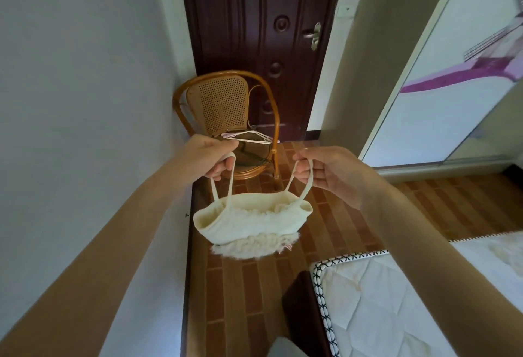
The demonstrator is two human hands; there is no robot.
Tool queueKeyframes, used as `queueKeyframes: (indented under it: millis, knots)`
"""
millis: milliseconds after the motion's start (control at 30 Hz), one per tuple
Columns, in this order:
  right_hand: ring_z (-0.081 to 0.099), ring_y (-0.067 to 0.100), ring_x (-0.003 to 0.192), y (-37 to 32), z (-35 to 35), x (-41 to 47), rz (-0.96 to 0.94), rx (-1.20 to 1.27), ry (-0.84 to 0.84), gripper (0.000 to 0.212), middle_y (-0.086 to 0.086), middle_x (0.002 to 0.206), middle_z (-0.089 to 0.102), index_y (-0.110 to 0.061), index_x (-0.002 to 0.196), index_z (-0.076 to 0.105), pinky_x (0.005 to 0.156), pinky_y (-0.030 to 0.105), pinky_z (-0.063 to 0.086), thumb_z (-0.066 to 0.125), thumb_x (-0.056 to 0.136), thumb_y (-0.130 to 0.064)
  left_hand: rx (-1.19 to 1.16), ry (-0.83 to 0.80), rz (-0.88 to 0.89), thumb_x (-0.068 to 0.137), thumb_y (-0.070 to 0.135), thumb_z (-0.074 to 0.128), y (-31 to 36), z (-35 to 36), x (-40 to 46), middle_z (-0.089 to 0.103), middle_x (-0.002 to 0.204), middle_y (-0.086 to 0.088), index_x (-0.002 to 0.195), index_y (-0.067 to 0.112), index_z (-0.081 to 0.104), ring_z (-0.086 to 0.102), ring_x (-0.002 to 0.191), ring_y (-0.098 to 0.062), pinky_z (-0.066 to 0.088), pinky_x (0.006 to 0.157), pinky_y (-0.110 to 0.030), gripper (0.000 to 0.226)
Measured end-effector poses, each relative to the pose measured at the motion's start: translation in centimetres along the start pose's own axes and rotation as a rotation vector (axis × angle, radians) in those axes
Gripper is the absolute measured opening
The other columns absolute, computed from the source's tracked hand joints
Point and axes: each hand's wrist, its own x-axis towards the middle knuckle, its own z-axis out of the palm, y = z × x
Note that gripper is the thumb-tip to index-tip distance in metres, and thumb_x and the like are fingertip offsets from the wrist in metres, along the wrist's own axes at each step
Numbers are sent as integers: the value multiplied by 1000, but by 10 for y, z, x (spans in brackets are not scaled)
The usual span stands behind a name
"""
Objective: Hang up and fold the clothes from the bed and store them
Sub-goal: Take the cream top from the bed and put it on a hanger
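Note:
A cream strappy top [252,222] with a fluffy hem hangs in the air in front of me. My left hand [210,157] grips its left shoulder strap. My right hand [325,171] pinches the right strap. The top hangs over the wooden floor, between the wall and the bed [396,300]. White clothes hangers [249,138] lie on the seat of a rattan chair [223,107] just beyond my left hand.
A dark wooden door [263,31] stands behind the chair. A wardrobe with a sliding door [452,73] fills the right side. A white wall runs along the left. Another pale fluffy garment [506,252] lies on the bed at the right edge.

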Motion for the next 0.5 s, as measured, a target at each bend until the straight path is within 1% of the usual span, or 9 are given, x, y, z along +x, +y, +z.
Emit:
queueKeyframes:
  millis: [100,133,267,400,500]
  knots:
    - [70,16,78,-8,-5,37,13,-7,26,20,7,81,69,-4,98,70,84,28,57,57,98,-19,-19,23,2,100,27,51,-6,-8,39,42,38,4,53,8,57,40,37,-5,38,46,-12,51]
    - [70,16,78,-11,-6,51,22,-11,28,19,7,80,69,-5,96,70,83,28,57,57,98,-19,-12,31,-7,100,27,51,-9,-10,52,43,38,4,54,8,58,41,38,-5,38,47,-12,50]
    - [70,16,77,-21,-12,115,49,-15,-8,18,5,77,69,-8,95,69,78,27,56,57,99,-20,-26,44,-53,100,28,51,-19,-20,107,43,39,4,57,6,57,40,43,-7,39,56,-20,49]
    - [71,18,81,-34,-23,185,63,16,-40,19,4,78,69,-5,99,70,87,32,56,56,99,-18,26,78,-121,99,29,53,-19,-31,168,46,44,0,57,7,59,43,46,-10,44,59,-21,48]
    - [72,17,80,-48,-31,232,94,54,-37,20,5,79,71,-4,102,71,88,33,55,56,98,-17,45,69,-166,99,31,53,-11,-40,216,47,48,-2,57,8,60,43,49,-12,46,61,-24,48]
